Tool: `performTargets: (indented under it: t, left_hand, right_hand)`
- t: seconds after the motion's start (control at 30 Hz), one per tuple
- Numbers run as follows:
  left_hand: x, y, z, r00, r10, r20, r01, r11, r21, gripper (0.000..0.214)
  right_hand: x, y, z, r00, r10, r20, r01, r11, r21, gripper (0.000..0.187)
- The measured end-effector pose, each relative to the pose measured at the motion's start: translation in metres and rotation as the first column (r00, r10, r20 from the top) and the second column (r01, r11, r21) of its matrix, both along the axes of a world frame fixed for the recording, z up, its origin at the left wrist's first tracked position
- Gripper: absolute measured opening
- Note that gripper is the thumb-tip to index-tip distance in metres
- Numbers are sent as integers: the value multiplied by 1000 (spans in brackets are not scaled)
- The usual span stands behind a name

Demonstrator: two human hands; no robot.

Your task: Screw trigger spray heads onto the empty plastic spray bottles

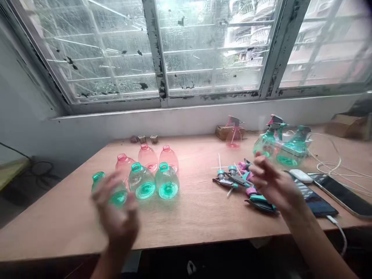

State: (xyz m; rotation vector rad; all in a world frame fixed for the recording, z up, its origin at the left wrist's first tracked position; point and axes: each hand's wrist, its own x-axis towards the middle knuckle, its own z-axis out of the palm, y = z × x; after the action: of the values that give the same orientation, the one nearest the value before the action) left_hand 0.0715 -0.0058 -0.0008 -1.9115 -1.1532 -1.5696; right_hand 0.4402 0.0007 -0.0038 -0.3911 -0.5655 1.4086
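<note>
My left hand (117, 217), blurred by motion, is in front of the leftmost green clear bottle (119, 197) and partly hides it. Its thumb and fingers are apart; whether it touches the bottle I cannot tell. Two more open-necked green bottles (167, 182) stand beside it, with several pink bottles (148, 157) behind. On the right, my right hand (274, 188) hovers over a pile of loose trigger spray heads (238, 179). Its fingers are loosely bent and apart, with nothing seen in them. The heads have teal and pink collars and thin tubes.
A pink spray bottle (233, 135) and green spray bottles (264, 143) with heads fitted stand at the back right. Phones (344, 193), a white mouse-like object (301, 176) and white cables (334, 162) lie at right. Small metallic cubes (154, 139) sit near the wall.
</note>
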Motion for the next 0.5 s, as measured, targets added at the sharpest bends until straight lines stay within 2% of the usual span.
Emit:
performTargets:
  t: [0.03,0.07,0.1,0.13,0.17,0.23,0.3,0.4,0.5]
  left_hand:
    - [26,1,1,989,-95,-112,89,994,-59,41]
    - [54,4,3,945,-217,-245,173,967,-186,28]
    - [81,9,5,862,-367,-350,203,882,-424,24]
    - [108,17,8,822,-422,-383,188,835,-516,23]
    - [132,26,9,811,-431,-396,159,813,-561,23]
    - [173,47,10,816,-396,-420,54,778,-626,35]
    - [201,64,9,817,-359,-452,-50,736,-675,44]
    - [226,77,9,806,-331,-491,-166,669,-724,31]
    - [242,80,11,783,-365,-503,-226,587,-777,27]
  right_hand:
    - [-11,-8,2,987,121,102,-123,992,9,20]
    - [-19,-15,4,961,197,196,-209,977,42,15]
    - [-25,-23,7,929,253,270,-279,958,64,15]
    - [-29,-29,10,902,276,332,-318,945,80,17]
    - [-30,-35,13,888,259,379,-315,944,93,18]
    - [-26,-41,16,883,157,442,-230,967,115,16]
    - [-18,-42,14,891,8,454,-89,983,158,12]
    - [-8,-40,9,894,-186,408,100,970,224,7]
    - [-5,-43,9,895,-273,353,218,958,188,3]
